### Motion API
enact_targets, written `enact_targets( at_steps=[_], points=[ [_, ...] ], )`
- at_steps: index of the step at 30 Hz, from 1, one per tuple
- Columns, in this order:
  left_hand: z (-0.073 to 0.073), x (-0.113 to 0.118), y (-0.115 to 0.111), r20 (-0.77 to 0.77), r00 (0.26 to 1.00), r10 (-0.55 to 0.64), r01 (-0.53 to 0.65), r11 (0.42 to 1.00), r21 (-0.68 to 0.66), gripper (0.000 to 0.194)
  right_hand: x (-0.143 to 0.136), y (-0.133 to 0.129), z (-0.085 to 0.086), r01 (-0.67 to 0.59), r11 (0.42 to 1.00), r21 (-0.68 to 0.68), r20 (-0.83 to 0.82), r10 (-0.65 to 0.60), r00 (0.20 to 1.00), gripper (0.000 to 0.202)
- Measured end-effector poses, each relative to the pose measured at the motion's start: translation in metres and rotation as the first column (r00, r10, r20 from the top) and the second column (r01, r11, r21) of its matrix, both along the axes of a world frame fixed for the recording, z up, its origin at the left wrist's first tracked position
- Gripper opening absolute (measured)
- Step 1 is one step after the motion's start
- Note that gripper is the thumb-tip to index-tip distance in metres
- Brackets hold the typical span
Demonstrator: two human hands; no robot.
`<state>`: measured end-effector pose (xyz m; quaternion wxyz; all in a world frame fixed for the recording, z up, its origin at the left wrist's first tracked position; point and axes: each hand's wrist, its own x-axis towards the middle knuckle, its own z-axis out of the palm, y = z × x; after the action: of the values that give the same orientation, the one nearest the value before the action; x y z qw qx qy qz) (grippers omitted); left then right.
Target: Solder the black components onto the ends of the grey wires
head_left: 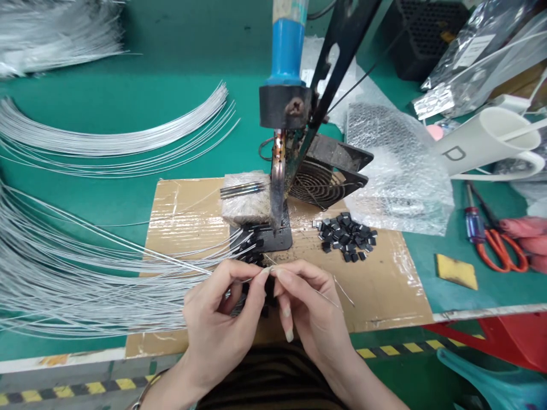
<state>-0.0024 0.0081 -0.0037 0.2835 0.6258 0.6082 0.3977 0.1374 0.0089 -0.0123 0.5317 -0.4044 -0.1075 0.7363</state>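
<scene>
My left hand [224, 310] pinches thumb against forefinger on a thin white wire [200, 270], which runs off to the left. Fingertips almost touching it, my right hand [314, 307] is also closed in a pinch. From it a thin wire [327, 296] crosses toward the right; what lies right between the fingertips is too small to make out. Beneath and behind the hands are small black pieces [252, 242] at the ends of several wires. A soldering iron [278, 171] with a blue handle hangs tip down above a dark pad [282, 242], held in a black bracket.
Cardboard [384, 290] covers the bench. Loose black pieces [348, 236] lie right of the iron, before a fan [327, 173]. A bundle of white wires [85, 285] spreads left, another bundle [128, 142] behind. A yellow sponge [456, 271], scissors [499, 250] and white mug [491, 142] stand right.
</scene>
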Motion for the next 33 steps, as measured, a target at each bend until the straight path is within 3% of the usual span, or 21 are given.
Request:
enact_targets(
  at_steps=[13,15,17,19,21,23,25,29,33],
  points=[
    [-0.002,0.003,-0.003,0.086,0.996,0.029,-0.023,0.997,-0.075,0.003,-0.009,-0.008,-0.006,0.039,0.999,0.031,0.012,-0.039,0.999,0.012],
    [-0.001,0.002,-0.002,0.093,0.995,0.036,-0.027,0.995,-0.092,0.002,0.000,-0.007,-0.006,0.016,0.997,0.075,0.097,-0.023,0.995,0.017],
    [0.001,0.000,0.001,0.103,0.993,0.051,-0.040,0.994,-0.106,0.004,0.015,-0.006,-0.004,0.019,0.991,0.133,0.295,-0.058,0.954,0.022],
    [0.002,-0.002,0.004,0.131,0.989,0.062,-0.046,0.991,-0.123,0.003,0.036,-0.004,-0.003,0.074,0.974,0.215,0.595,-0.191,0.781,0.015],
    [0.003,-0.004,0.006,0.154,0.987,0.054,-0.033,0.990,-0.136,0.004,0.058,0.000,-0.005,0.066,0.950,0.306,0.832,-0.300,0.466,0.008],
    [0.004,-0.006,0.007,0.148,0.988,0.042,-0.021,0.989,-0.143,0.005,0.075,0.004,-0.010,-0.001,0.953,0.303,0.938,-0.298,0.178,0.008],
    [0.004,-0.006,0.007,0.127,0.991,0.036,-0.017,0.989,-0.144,0.004,0.086,0.009,-0.016,-0.132,0.948,0.289,0.957,-0.289,0.015,0.010],
    [0.003,-0.006,0.006,0.114,0.993,0.033,-0.015,0.989,-0.149,0.005,0.091,0.016,-0.026,-0.341,0.896,0.283,0.936,-0.336,-0.106,0.007],
    [0.003,-0.008,0.005,0.109,0.994,0.016,0.001,0.987,-0.158,0.005,0.091,0.018,-0.026,-0.354,0.897,0.264,0.942,-0.319,-0.105,0.007]
  ],
)
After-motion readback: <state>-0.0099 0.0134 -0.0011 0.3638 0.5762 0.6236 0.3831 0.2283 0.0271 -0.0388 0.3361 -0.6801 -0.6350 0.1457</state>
